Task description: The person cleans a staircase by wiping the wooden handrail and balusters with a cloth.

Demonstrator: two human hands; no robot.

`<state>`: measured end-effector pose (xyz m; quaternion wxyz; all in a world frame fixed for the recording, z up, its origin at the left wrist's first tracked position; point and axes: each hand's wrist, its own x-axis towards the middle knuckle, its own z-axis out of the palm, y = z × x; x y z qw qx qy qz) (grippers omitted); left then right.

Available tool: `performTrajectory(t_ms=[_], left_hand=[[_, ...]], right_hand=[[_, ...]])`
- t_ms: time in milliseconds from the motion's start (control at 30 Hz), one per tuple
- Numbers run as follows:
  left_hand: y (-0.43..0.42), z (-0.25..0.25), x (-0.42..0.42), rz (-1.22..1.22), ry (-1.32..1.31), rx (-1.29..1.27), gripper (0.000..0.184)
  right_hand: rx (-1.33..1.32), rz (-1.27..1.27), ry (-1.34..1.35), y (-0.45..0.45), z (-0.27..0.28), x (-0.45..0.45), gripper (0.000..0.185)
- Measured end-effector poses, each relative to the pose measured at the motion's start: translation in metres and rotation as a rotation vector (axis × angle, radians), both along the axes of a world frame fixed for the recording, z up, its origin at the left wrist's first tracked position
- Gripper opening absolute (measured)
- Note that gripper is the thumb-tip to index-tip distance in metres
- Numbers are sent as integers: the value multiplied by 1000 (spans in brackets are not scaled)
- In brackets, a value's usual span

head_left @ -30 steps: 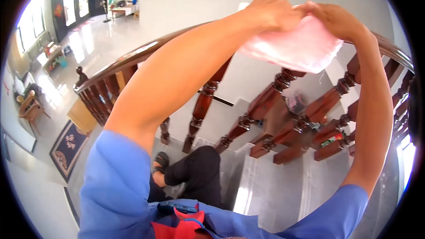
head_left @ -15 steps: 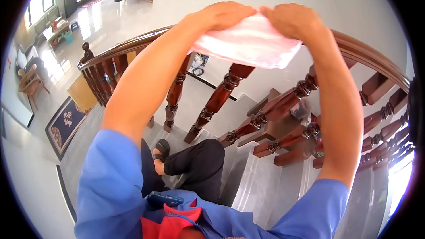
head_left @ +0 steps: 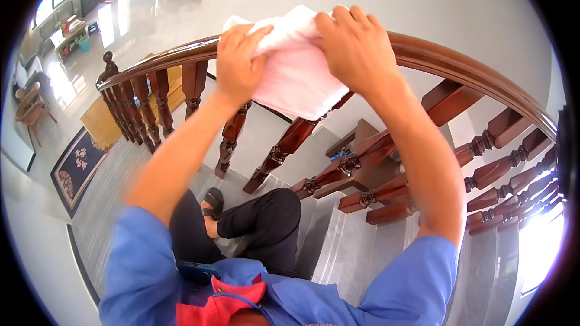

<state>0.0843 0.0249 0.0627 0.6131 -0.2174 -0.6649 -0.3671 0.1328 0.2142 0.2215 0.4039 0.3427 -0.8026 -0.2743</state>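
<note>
A pale pink cloth (head_left: 302, 81) lies over the dark, glossy wooden handrail (head_left: 447, 60), its lower part hanging down on my side. My left hand (head_left: 237, 63) grips the cloth's left part at the rail, fingers bent over it. At the right part of the cloth, my right hand (head_left: 357, 48) has its fingers curled around the upper portion. The cloth hides the stretch of rail between both hands. Below it, turned wooden balusters (head_left: 281, 148) run down to the stairs.
Grey stone steps (head_left: 356, 247) descend under me, with my sandalled foot (head_left: 212, 199) on one. A newel post (head_left: 109, 66) ends the railing at left. Beyond lie a patterned rug (head_left: 81, 166), a wooden chair (head_left: 35, 108) and a low table (head_left: 71, 37).
Both hands have shifted left along the rail with the cloth and moved further apart. The cloth now hangs lower, and its top edge shows above the rail.
</note>
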Motion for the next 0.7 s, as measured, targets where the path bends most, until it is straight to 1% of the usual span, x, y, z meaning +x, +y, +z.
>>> performTrajectory(t_ms=[33, 67, 100, 167, 233, 300, 333, 367, 400, 433, 467, 500, 533, 567, 600, 633, 700], left_hand=[[12, -1, 7, -2, 5, 2, 42], [24, -2, 14, -2, 68, 34, 42], [36, -4, 20, -1, 129, 68, 42], [60, -8, 32, -61, 136, 59, 42], [83, -15, 32, -99, 161, 40, 45], [103, -14, 41, -109, 54, 36, 51], [113, -17, 40, -139, -18, 60, 58], [123, -20, 41, -140, -11, 55, 58], [130, -19, 45, -160, -152, 108, 58], [133, -20, 48, -178, -294, 158, 59], [134, -21, 48, -186, -368, 146, 59], [132, -18, 49, -182, -365, 137, 59], [128, -13, 51, -449, -512, 227, 59], [125, -10, 51, -716, -658, 318, 59], [128, -10, 45, -939, -670, 445, 55], [127, -3, 46, -933, -671, 442, 55], [128, 11, 50, -1465, -572, 706, 53]], right_hand=[[-22, 113, 103, 11, -3, 4, 12], [-34, 185, 163, 23, -6, 10, 17], [-27, 181, 165, 33, -10, 19, 17], [-195, 289, 296, 51, -20, 39, 24], [-333, 345, 295, 74, -42, 40, 34], [-480, 317, 323, 87, -69, 35, 32], [-567, 326, 318, 89, -82, 33, 33], [-656, 335, 314, 90, -95, 29, 34], [-844, 415, 211, 89, -111, 20, 38], [-942, 407, 146, 88, -122, 17, 44], [-1125, 494, -16, 85, -134, 10, 50], [-1300, 582, -187, 79, -138, 8, 56], [-1306, 588, -183, 76, -138, 10, 56], [-1311, 546, -276, 74, -136, 14, 62], [-1312, 504, -370, 70, -130, 19, 68], [-1316, 509, -372, 65, -121, 21, 68], [-1464, 700, -554, 55, -100, 21, 67]])
